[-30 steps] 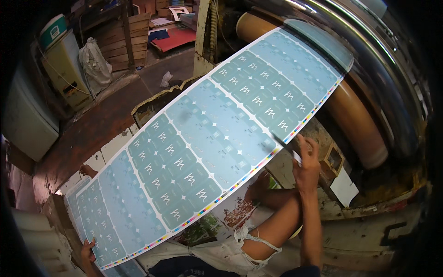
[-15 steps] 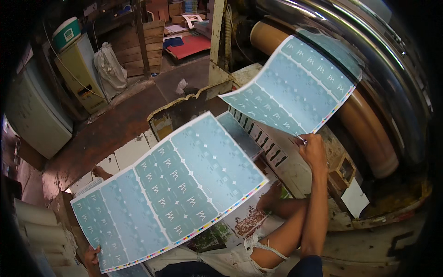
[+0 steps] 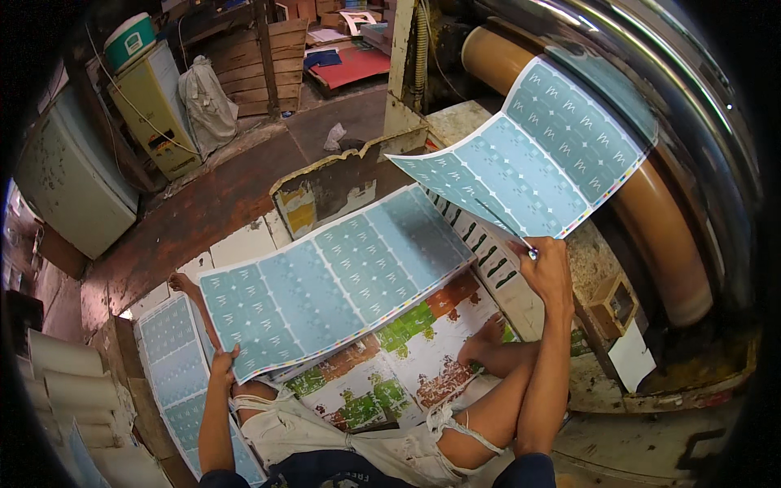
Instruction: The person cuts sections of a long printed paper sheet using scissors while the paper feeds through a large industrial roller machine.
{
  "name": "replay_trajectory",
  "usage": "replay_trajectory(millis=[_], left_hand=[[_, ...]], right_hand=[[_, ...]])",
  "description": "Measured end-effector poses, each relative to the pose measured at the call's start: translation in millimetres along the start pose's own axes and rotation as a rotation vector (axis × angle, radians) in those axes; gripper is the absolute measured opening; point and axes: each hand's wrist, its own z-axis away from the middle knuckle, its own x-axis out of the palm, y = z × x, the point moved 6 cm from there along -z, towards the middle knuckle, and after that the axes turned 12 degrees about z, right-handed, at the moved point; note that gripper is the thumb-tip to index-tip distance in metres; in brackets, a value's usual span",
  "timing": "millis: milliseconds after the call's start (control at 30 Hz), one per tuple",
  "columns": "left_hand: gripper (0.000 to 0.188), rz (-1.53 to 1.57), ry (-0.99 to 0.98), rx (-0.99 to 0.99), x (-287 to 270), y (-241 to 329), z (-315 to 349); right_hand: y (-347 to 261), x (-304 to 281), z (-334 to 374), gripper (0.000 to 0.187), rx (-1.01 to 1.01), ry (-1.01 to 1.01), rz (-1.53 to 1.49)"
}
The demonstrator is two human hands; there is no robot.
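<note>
My left hand (image 3: 223, 364) pinches the near left corner of a printed sheet (image 3: 346, 268) with bands of teal and pale blue. This sheet slants across in front of me, its far end over a low surface by the machine. A second sheet (image 3: 541, 175) of the same print hangs curved from the rollers of a press. Close by its lower corner, my right hand (image 3: 547, 272) is closed around a thin pen-like tool (image 3: 533, 252) with a shiny end. Whether the fingers also grip the sheet's corner is hard to make out.
A brown roller (image 3: 663, 236) and a shiny metal cylinder (image 3: 691, 89) stand at the right. More printed sheets (image 3: 167, 346) lie at my left. Below is a colourful printed surface (image 3: 390, 382). A small wooden box (image 3: 610, 307) sits on the machine's ledge.
The left sheet has swung away from me and lowered at its far end, with my left hand moving right and up. More of the second sheet shows out of the rollers.
</note>
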Motion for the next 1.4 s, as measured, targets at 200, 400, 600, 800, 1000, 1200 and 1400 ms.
replay_trajectory(millis=[200, 400, 600, 800, 1000, 1200, 1400], left_hand=[[0.034, -0.041, 0.044, -0.022, 35.3, -20.2, -3.7], [0.094, -1.367, 0.465, 1.074, 53.6, 43.8, 23.7], [0.076, -0.132, -0.528, -0.117, 299.4, -5.0, 95.9], [0.062, 0.483, -0.775, -0.549, 423.6, 9.8, 191.7], [0.044, 0.124, -0.538, -0.233, 358.4, -11.7, 166.1], [0.044, 0.098, -0.491, -0.101, 307.1, 9.8, 186.2], [0.044, 0.034, -0.475, -0.075, 294.5, 21.1, 193.3]], right_hand=[[-14.7, 4.8, 9.5, 0.021, -0.025, -0.125, -0.030], [-52.2, 16.4, 9.4, 0.032, -0.188, -0.269, -0.352], [-75.8, 65.4, 27.9, 0.042, -0.522, -0.609, -0.425], [-112.4, 66.0, 43.7, 0.031, -0.686, -0.787, -0.391], [-88.6, 24.2, 21.9, 0.031, -0.279, -1.048, -0.745], [74.2, -64.0, -30.9, 0.024, 0.349, 0.265, -0.806], [227.7, -125.9, -76.7, 0.036, 0.512, 0.654, -0.734]])
